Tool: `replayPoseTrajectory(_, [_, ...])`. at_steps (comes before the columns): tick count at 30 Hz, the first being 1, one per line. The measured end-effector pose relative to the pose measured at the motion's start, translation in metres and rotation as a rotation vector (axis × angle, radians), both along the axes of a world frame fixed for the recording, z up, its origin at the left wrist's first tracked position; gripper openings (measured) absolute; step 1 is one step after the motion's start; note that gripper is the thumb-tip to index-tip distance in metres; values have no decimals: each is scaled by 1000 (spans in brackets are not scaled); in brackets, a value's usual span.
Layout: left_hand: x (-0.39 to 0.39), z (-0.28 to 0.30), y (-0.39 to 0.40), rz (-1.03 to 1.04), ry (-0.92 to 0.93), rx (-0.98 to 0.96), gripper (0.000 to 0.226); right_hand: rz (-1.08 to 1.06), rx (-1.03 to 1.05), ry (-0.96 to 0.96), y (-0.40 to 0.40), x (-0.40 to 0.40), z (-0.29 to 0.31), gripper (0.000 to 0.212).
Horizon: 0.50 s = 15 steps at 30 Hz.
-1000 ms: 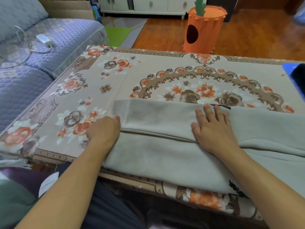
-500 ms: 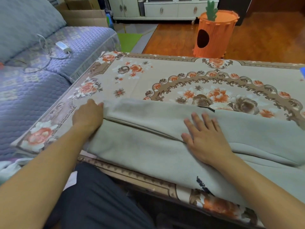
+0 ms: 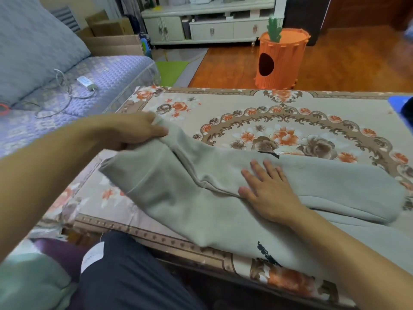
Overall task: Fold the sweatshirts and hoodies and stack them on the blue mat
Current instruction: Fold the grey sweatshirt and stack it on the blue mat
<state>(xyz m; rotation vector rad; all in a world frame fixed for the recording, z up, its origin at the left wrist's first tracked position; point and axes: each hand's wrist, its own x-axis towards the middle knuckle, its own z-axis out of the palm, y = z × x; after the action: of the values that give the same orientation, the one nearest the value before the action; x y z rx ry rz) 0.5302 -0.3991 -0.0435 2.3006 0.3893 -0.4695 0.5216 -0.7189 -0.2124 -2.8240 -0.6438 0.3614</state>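
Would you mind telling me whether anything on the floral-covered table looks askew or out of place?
The grey fleece sweatshirt lies slanted, its near part hanging over the front edge of the floral-covered table. The left hand lifts its gripped end while the right hand presses flat on it. Nothing looks damaged or spilled.

A pale grey sweatshirt (image 3: 223, 198) lies partly folded across the flowered table (image 3: 245, 113), its left end lifted off the cloth.
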Motion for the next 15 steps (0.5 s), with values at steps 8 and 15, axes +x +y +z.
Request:
replayPoseTrajectory(8, [5, 33, -245, -370, -242, 10, 20, -673, 1237, 513, -135, 6, 90, 37])
replayPoseTrajectory(15, [-37, -109, -398, -471, -138, 103, 49, -1049, 1275, 755, -203, -23, 41, 48])
